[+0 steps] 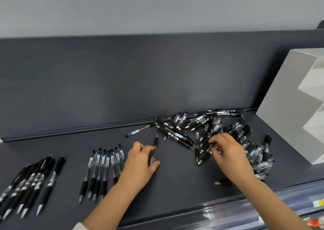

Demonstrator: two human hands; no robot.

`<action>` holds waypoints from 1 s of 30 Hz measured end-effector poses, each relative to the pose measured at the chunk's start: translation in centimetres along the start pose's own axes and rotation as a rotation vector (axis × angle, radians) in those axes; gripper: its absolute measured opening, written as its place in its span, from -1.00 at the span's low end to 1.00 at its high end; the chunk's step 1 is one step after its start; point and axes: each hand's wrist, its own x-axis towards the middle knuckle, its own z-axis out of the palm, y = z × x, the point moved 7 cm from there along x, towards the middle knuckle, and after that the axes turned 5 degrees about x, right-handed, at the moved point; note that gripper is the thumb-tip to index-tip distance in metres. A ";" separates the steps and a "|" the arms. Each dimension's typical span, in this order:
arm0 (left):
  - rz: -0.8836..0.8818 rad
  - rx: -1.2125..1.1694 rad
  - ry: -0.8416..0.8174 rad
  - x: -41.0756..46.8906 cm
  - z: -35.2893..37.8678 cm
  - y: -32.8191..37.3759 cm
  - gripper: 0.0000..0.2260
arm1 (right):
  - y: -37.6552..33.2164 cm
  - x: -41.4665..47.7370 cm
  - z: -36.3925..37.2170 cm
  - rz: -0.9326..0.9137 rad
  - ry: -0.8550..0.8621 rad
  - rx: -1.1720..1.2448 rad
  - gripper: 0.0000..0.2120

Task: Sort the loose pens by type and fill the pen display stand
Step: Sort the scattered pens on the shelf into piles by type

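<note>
Gripping a black plastic click pen (155, 143) in left hand (140, 161); pinching a second black pen (211, 145) with right hand (229, 153) amid jumbled loose-pen pile (176, 133) on dark grey shelf (175, 175).

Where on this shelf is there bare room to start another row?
Bare shelf lies behind the black-pen row and clear-pen row, and between that row and the loose pile, around the left hand. Crowded from pile to white stand.

Nothing is legible — the pale labels (103, 159) on the clear black-grip pens (98, 174) and the yellow shelf-edge tag (318, 203) are only blurs.
</note>
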 end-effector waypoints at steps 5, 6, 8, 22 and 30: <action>-0.109 0.113 -0.050 -0.4 -0.3 -0.1 -0.79 | -1.9 0.6 -2.4 -0.071 0.212 0.037 -0.82; -0.112 0.127 -0.048 -0.5 -0.4 -0.1 -0.81 | -2.5 0.6 -2.5 -0.109 0.221 0.042 -0.82; -0.120 0.137 -0.049 -0.7 -0.5 -0.3 -0.82 | -3.9 0.5 -2.4 -0.163 0.225 0.063 -0.82; -0.370 -0.565 0.399 -4.7 -12.9 -7.9 -0.93 | -11.1 1.5 4.3 -0.271 0.054 0.372 -0.81; -0.475 -0.616 0.352 -5.0 -12.1 -11.6 -0.82 | -13.1 1.1 6.8 -0.293 0.004 0.375 -0.80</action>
